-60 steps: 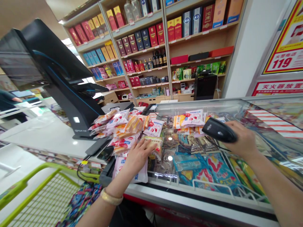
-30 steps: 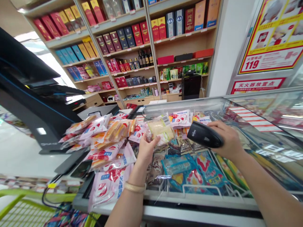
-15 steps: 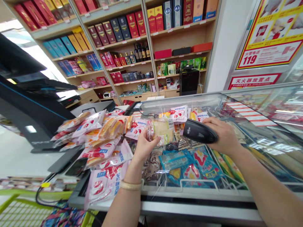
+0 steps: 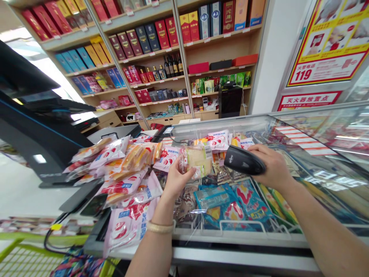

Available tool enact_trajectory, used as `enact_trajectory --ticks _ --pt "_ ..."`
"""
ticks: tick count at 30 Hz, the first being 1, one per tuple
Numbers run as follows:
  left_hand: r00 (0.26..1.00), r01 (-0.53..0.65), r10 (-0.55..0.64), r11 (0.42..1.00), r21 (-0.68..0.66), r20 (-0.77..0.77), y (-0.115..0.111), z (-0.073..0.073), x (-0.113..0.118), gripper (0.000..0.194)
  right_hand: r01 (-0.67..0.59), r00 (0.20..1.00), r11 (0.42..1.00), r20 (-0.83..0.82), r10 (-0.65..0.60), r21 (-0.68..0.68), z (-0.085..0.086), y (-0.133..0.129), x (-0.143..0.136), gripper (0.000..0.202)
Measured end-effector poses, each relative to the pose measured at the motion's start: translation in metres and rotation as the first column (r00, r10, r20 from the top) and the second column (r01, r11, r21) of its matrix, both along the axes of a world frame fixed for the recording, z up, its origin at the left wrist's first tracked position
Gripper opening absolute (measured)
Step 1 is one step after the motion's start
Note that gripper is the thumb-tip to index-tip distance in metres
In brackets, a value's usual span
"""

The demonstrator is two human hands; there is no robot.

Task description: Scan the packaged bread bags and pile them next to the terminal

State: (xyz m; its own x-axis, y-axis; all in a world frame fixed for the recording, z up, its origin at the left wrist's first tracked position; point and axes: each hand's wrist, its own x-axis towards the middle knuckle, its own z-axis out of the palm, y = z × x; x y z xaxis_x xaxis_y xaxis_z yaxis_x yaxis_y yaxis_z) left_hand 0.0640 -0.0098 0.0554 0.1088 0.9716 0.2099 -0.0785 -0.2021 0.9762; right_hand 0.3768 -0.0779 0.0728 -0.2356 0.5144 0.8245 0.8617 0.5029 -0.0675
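Observation:
My left hand (image 4: 177, 177) grips a clear-wrapped bread package (image 4: 198, 157) by its left side, above the glass top of the freezer. A barcode label shows at the package's upper right corner. In my right hand (image 4: 271, 165) is a black handheld scanner (image 4: 243, 159), its front end pointing left at the package, with a small gap between them. Left of my left hand lies a heap of wrapped breads (image 4: 129, 165) in pink-white and orange packets. One pink-white packet (image 4: 127, 227) hangs slightly over the front edge.
The freezer (image 4: 245, 240) holds blue and yellow-green packs under glass. A dark terminal (image 4: 43, 134) stands on the white counter (image 4: 23, 196) at left, near a phone (image 4: 93, 204). A green basket (image 4: 25, 257) is at lower left. Shelves (image 4: 155, 55) of boxes stand behind.
The view has shifted very slightly. Both hands keep their hold on the package and the scanner in nearly the same positions.

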Motion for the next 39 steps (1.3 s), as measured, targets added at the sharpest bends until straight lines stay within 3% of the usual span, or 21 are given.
enact_trajectory --ticks 3,6,8,14,21,26,33,39 --pt "0.987 -0.157 0.160 0.980 0.120 -0.011 0.000 0.004 -0.004 0.071 0.030 0.998 0.998 -0.053 -0.027 0.062 -0.001 0.002 0.003 0.019" --pt "0.925 -0.363 0.380 0.891 0.274 -0.012 0.002 0.014 -0.008 0.068 0.100 0.990 0.992 -0.107 -0.091 0.078 -0.004 0.005 0.007 0.018" --pt "0.895 -0.384 0.440 0.845 0.372 -0.078 0.006 0.023 -0.008 0.061 0.131 0.980 0.986 -0.161 -0.114 0.101 -0.007 0.008 0.011 0.018" --pt "0.812 -0.094 0.406 0.800 0.593 -0.419 0.026 0.046 0.025 0.067 0.256 0.932 0.942 -0.314 -0.181 0.216 -0.015 0.015 0.028 0.021" --pt "0.621 0.217 0.413 0.726 0.653 -0.666 0.047 0.035 0.090 0.071 0.429 0.850 0.876 -0.428 -0.308 0.221 -0.026 0.026 0.054 0.024" --pt "0.522 0.125 0.496 0.760 0.638 -0.694 0.057 0.019 0.098 0.068 0.424 0.843 0.879 -0.450 -0.295 0.217 -0.027 0.028 0.053 0.026" --pt "0.566 0.205 0.367 0.805 0.557 -0.738 0.062 -0.004 0.080 0.081 0.394 0.857 0.901 -0.427 -0.289 0.181 -0.020 0.022 0.045 0.026" --pt "0.555 0.171 0.331 0.852 0.494 -0.763 0.056 -0.006 0.072 0.088 0.383 0.875 0.902 -0.389 -0.286 0.198 -0.020 0.021 0.042 0.024"
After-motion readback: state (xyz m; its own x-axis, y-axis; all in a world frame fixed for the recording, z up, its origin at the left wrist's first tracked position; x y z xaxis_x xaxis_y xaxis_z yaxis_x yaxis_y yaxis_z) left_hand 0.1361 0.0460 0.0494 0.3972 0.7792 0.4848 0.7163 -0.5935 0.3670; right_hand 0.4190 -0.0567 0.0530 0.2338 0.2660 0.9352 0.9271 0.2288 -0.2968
